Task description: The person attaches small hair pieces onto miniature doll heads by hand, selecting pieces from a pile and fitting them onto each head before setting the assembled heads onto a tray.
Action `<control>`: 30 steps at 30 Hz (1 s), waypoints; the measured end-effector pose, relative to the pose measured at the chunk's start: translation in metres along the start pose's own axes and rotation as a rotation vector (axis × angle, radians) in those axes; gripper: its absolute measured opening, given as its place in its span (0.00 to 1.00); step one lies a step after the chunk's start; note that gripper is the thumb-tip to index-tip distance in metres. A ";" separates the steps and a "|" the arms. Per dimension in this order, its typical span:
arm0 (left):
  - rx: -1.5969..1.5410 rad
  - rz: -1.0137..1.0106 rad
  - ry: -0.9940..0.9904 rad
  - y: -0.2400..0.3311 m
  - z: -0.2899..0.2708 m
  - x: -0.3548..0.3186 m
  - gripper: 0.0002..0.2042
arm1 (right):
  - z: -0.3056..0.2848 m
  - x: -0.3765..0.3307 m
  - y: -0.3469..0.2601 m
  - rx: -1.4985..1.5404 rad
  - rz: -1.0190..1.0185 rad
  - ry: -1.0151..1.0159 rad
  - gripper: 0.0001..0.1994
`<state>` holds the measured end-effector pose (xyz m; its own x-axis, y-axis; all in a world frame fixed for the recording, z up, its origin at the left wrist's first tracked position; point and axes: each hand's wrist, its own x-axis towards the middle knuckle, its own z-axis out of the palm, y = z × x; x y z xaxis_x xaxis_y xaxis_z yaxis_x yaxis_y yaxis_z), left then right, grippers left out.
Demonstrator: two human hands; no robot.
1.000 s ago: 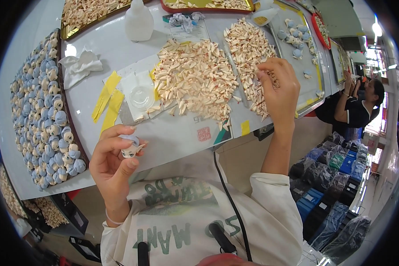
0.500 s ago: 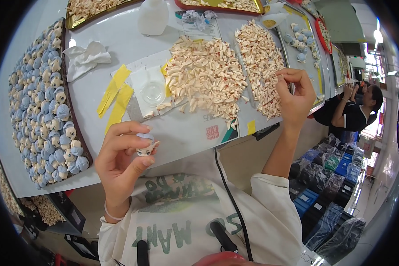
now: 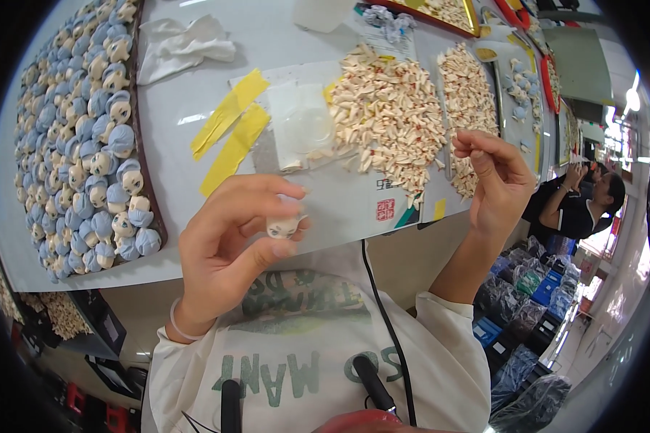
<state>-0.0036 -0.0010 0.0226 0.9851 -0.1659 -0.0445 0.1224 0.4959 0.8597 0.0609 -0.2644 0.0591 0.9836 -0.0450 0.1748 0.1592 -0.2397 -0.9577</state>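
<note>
Both hands have drawn up and toward the person since half a second ago, the right one lifting off the pile it was picking at. Nearest, at lower centre, the left hand [image 3: 227,249] pinches a small pale doll head [image 3: 282,226] between thumb and curled fingers, its painted face turned toward the camera and no blue cap on it. Right of centre, the right hand [image 3: 495,180] is raised with thumb and forefinger closed narrowly; whether a small piece sits between them cannot be told. Just beyond, on the grey table [image 3: 195,94], lies a heap of small cream parts [image 3: 386,119], with a second heap [image 3: 469,94] to its right. Along the left of the frame a tray of blue-capped doll heads [image 3: 87,144] is packed nearly full. Judging by this, many heads look finished, though the heaps suggest much remains.
</note>
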 end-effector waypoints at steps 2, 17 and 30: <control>-0.057 -0.037 0.035 0.003 0.004 0.001 0.12 | 0.006 0.007 0.002 -0.066 -0.072 -0.044 0.06; 0.118 0.109 -0.138 -0.005 -0.021 0.009 0.14 | 0.093 0.035 -0.025 -0.321 -0.236 -0.481 0.08; 0.161 0.240 -0.238 -0.008 -0.027 0.008 0.18 | 0.103 0.034 -0.028 -0.564 -0.445 -0.461 0.09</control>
<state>0.0069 0.0170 0.0019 0.9256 -0.2639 0.2714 -0.1478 0.4079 0.9010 0.0984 -0.1595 0.0683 0.7953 0.5376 0.2801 0.5930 -0.5941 -0.5435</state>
